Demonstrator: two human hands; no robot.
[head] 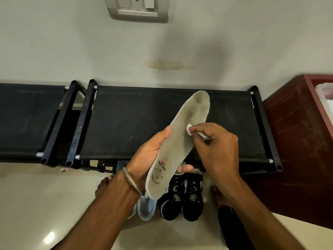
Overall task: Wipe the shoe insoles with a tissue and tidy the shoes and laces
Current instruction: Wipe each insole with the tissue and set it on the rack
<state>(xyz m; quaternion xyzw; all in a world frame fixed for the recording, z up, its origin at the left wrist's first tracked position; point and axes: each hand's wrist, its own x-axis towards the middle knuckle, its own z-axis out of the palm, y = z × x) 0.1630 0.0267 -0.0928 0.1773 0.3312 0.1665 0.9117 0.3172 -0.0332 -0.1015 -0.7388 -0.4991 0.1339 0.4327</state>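
The left hand (149,156) grips a worn pale-grey foam insole (180,141) by its heel, toe pointing to one o'clock. The right hand (218,147) pinches a small white folded tissue (190,128) against its middle. Black lace-up sneakers (182,199) sit at six o'clock.
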